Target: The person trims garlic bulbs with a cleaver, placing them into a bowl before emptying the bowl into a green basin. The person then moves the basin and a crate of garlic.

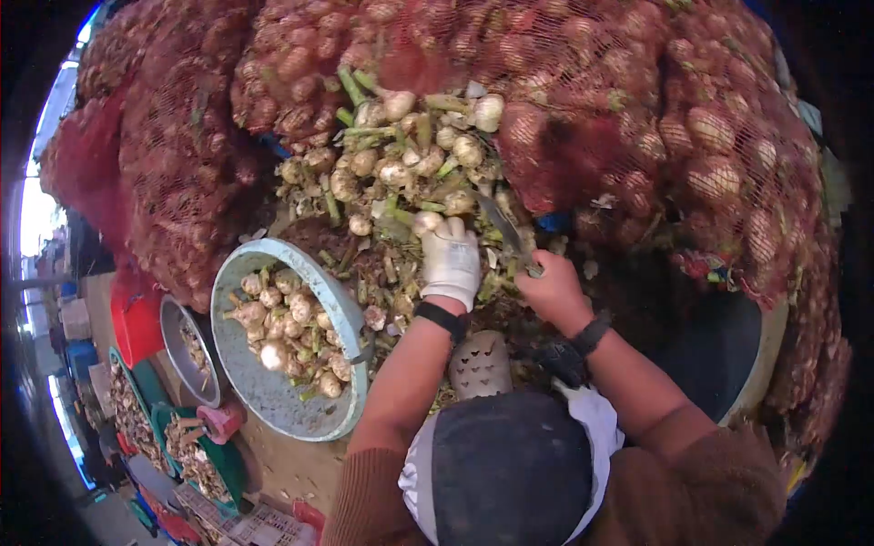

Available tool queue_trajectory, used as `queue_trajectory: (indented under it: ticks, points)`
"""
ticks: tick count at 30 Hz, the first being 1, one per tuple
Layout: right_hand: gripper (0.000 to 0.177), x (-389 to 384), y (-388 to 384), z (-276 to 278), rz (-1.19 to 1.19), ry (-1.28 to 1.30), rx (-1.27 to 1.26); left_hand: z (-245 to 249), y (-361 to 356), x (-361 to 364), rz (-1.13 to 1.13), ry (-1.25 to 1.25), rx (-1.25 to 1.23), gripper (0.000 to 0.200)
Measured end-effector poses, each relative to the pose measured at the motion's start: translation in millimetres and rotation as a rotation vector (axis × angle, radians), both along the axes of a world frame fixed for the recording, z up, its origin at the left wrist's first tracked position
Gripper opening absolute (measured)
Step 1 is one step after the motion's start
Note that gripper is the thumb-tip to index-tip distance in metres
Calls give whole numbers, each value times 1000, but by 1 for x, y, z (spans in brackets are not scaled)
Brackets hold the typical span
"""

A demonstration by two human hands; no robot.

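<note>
My left hand [451,264], in a white glove, reaches into a heap of garlic [391,168] with cut stems and closes its fingers on a garlic bulb [426,223]. My bare right hand [553,287] is wrapped round the handle of a curved knife [501,223]. The blade points up and left, just right of the gloved fingers. Left of my forearms, a pale blue basin [353,318] holds several trimmed garlic bulbs.
Red mesh sacks of garlic [583,64] rise behind the heap and on both sides. A metal bowl [211,387], a red container [135,318], and green trays [164,428] stand at the left. A dark tub [719,350] is at the right.
</note>
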State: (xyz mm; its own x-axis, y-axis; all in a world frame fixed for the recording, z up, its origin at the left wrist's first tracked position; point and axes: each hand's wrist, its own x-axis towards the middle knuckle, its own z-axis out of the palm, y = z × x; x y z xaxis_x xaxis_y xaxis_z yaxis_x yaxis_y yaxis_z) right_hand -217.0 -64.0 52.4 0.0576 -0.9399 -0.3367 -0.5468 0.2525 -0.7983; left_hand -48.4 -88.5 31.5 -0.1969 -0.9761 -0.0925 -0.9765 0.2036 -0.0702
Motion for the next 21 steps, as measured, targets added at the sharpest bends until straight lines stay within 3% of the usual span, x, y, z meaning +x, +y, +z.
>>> queue_trajectory:
  ticks: [2,4,6,8,12,13,14,15,17,18,19,21]
  points:
    - [26,-10,3,11,5,54,12,2,-2,1,43,31,96,26]
    - [24,-11,2,21,108,197,12,16,13,9,97,185,13,28]
    - [23,-7,2,21,183,206,-71,22,35,13,304,550,18,24]
    - [23,6,2,34,301,191,-219,52,52,14,237,721,-157,23]
    - [17,-1,13,-3,419,216,-207,93,64,20,322,584,-78,25]
    - [28,-5,9,-6,479,413,203,93,65,26,330,666,-157,26]
    - [28,-5,4,-11,475,409,186,93,62,32,335,747,-237,27]
    - [36,-3,3,-10,367,124,326,98,57,32,150,792,-434,27]
    - [53,-1,5,-8,145,-525,540,91,67,27,101,889,-358,30]
    - [48,8,0,-12,103,-815,501,89,71,23,43,980,-303,33]
    - [46,12,-12,2,80,-799,519,90,73,19,39,986,-307,33]
    - [44,22,-24,38,69,-787,533,95,81,13,286,1258,-106,60]
